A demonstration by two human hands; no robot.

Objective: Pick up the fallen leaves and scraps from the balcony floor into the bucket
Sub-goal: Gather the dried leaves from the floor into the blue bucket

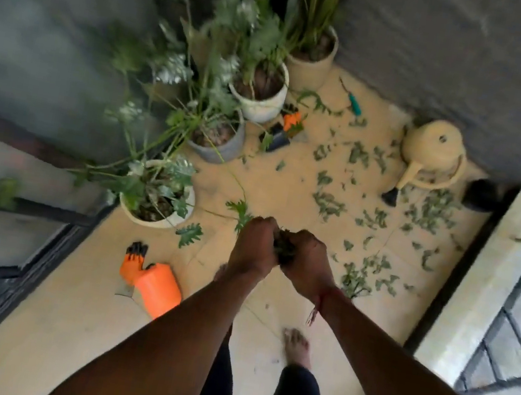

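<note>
Both hands were up in front of the body and pressed close together, the left hand (252, 248) and the right hand (307, 261) each curled around one dark clump of leaves (285, 248) squeezed between them. That was a proper two-handed scoop, with only a sliver of green showing in the gap.

The bucket (159, 289), bright orange, sat on the balcony floor (85, 312) below and to the left of the hands, just beside an orange glove (133, 262). Blur hid which way its mouth faced. Ahead and to the right of the hands lay plenty more: scattered leaves (327, 204) across the tiles, and a bigger sprig (354, 280) just right of the right hand. The watering can (433, 158) stood well beyond, and potted plants (162, 194) crowded in on the left side.

This stuff looked very light, limp and loose, nothing fragile and nothing slippery. The likely danger was crumbs sifting out through the fingers, so cupping from both sides seemed the sound hold. Single leaves would probably want raking into a heap first, and the sprig looked easiest to take by its stem
</note>
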